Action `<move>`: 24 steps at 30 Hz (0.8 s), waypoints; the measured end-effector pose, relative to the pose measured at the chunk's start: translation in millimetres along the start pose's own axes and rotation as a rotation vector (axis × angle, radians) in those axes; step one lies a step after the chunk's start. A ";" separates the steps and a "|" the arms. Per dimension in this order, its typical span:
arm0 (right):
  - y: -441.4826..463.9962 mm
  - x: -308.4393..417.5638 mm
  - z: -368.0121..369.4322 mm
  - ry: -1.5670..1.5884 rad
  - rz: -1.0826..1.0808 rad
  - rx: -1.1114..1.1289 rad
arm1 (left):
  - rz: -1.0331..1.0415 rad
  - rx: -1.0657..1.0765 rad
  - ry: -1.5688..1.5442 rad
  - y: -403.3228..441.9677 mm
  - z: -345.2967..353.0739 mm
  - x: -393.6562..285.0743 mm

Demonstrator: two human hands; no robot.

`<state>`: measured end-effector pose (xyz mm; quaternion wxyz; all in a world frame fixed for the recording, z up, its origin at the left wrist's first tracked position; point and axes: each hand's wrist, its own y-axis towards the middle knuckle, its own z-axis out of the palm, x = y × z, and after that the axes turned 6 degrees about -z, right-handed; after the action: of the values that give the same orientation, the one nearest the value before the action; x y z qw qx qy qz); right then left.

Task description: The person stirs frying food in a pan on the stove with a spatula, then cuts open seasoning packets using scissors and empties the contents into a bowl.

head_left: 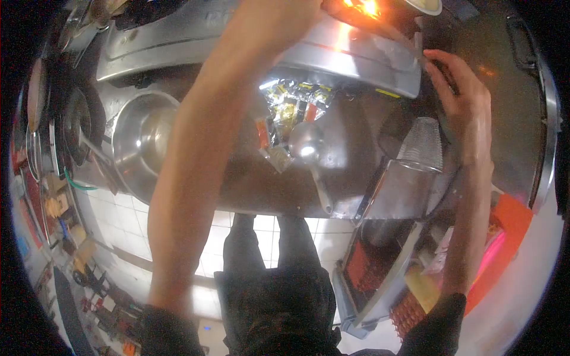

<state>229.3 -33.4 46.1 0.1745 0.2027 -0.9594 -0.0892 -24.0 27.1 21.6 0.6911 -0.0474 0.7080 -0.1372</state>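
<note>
My left hand [291, 15] reaches to the top edge of the view, beside a bright orange flame [363, 8] on the steel stove [196, 50]. Its fingers are cut off by the frame. Off the stove's right corner is my right hand [466, 89], fingers curved and apart from the thumb, tips close to the stove's edge. I make out nothing between them. A pale-rimmed pan or pot [430, 6] shows partly beyond the flame. Below the stove, a metal ladle [306, 142] lies by shiny foil packets [291, 107] on the steel counter [249, 184].
A steel bowl [139, 145] stands at the counter's left, near a dark pan [77, 124]. A mesh strainer [421, 145] with a long handle rests at the right. Beneath the counter edge are a grey crate [380, 285] and an orange item [504, 243]. White tiles [113, 219] cover the floor.
</note>
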 end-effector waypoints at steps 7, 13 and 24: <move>-27.3 22.4 -19.7 0.112 0.289 -0.010 | -0.020 -0.040 0.129 -3.3 0.1 -3.5; -90.1 20.4 -43.4 0.110 0.174 -0.056 | 0.209 -0.076 0.102 2.2 -3.2 23.2; -202.7 57.6 -79.6 0.474 0.129 -0.350 | -0.031 -0.046 -0.020 -7.4 -0.7 23.7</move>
<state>282.0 -248.4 87.8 0.4312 0.1233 -0.8729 -0.1920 -26.5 14.0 0.6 0.6949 -0.0755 0.7031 -0.1310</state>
